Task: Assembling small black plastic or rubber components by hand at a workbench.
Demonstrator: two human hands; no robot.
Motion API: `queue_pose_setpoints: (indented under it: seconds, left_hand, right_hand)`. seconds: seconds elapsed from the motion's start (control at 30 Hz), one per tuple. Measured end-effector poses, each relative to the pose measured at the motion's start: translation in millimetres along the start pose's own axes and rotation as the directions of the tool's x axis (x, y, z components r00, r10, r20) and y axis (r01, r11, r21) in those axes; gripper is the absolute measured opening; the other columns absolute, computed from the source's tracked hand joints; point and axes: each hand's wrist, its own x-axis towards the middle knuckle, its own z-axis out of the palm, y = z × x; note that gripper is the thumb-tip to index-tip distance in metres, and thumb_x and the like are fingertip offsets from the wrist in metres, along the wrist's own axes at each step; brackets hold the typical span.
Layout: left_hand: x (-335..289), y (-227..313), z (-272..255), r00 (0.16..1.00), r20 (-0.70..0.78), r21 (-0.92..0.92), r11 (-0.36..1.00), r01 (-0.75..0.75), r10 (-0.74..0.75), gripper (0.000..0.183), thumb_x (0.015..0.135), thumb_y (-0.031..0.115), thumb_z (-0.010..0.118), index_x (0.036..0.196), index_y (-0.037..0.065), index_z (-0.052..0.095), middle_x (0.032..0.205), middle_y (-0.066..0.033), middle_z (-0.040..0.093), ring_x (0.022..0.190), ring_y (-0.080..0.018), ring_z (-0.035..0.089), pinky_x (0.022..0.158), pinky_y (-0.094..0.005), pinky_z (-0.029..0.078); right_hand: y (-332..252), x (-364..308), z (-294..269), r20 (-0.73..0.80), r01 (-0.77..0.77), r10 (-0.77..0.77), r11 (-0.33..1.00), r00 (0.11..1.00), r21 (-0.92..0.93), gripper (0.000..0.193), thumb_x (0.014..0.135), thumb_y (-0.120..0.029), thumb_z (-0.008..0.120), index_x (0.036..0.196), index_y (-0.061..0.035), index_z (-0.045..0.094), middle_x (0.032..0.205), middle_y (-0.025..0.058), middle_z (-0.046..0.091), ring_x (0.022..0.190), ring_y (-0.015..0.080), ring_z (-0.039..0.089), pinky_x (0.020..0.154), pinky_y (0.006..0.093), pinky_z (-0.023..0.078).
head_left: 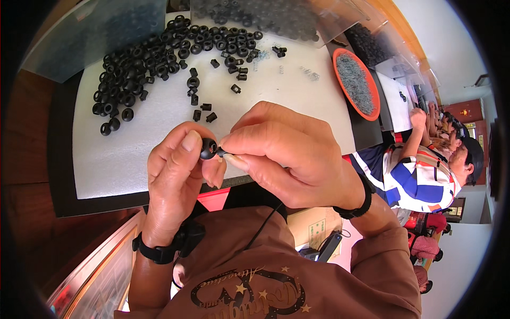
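My left hand (pixel 172 170) pinches a round black plastic ball with a hole (pixel 207 148) between thumb and fingers, above the near edge of the white mat (pixel 122 170). Against the ball's right side, my right hand (pixel 297 151) holds a small black plastic plunger (pixel 221 152) between thumb and forefinger. My fingertips partly cover it, so I cannot tell how far it sits inside. Beyond my hands lie several loose black plungers (pixel 197 115). A large heap of black hollow balls (pixel 135 66) spreads over the mat's far left.
An orange-red bowl (pixel 376 106) full of small metal springs (pixel 351 80) stands at the right. Loose springs (pixel 309 73) lie on the mat. Translucent plastic bins (pixel 95 37) line the far side. A person in a patterned shirt (pixel 419 178) sits to the right.
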Motion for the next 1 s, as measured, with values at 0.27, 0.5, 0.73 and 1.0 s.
queue_pose_setpoints:
  seconds: [0.27,0.5,0.73,1.0]
  left_hand:
    - [1,0,2,1.0,-0.005,0.004,1.0,0.01,-0.01,0.031,0.099,0.028,0.044,0.09,-0.001,0.054,0.062,-0.0025,0.048,0.057,-0.0111,0.045,0.056,-0.0249,0.038]
    - [-1,0,4,1.0,-0.023,-0.017,1.0,0.017,-0.017,0.032,0.099,0.027,0.044,0.091,-0.001,0.055,0.062,-0.002,0.048,0.057,-0.01,0.045,0.055,-0.0242,0.037]
    - [-2,-1,0,1.0,-0.015,-0.027,1.0,0.006,-0.006,0.033,0.099,0.028,0.043,0.09,0.0,0.056,0.063,-0.0023,0.049,0.058,-0.0098,0.045,0.055,-0.0245,0.038]
    - [-2,-1,-1,1.0,0.01,-0.03,1.0,-0.004,0.004,0.032,0.099,0.028,0.043,0.091,-0.001,0.055,0.064,-0.0028,0.05,0.058,-0.01,0.044,0.056,-0.0244,0.037]
  right_hand:
    - [-5,3,-2,0.041,-0.033,0.035,0.998,0.999,-0.045,0.01,0.078,0.007,0.057,0.084,-0.0007,0.056,0.08,0.0089,0.053,0.065,0.0228,0.063,0.056,0.0299,0.05]
    - [-4,-1,4,0.044,-0.022,0.028,0.993,0.999,-0.119,0.012,0.075,0.003,0.06,0.082,-0.0023,0.053,0.076,0.0089,0.052,0.061,0.0249,0.059,0.053,0.0313,0.049]
    - [-7,-1,11,-0.036,-0.002,-0.001,0.997,0.999,-0.083,0.016,0.074,0.006,0.062,0.086,-0.0013,0.055,0.076,0.0093,0.051,0.062,0.0225,0.058,0.054,0.0294,0.048]
    - [-7,-1,8,-0.048,-0.084,0.086,0.995,0.995,0.045,0.017,0.077,0.009,0.062,0.092,0.0029,0.061,0.079,0.0099,0.06,0.062,0.015,0.056,0.052,0.0235,0.042]
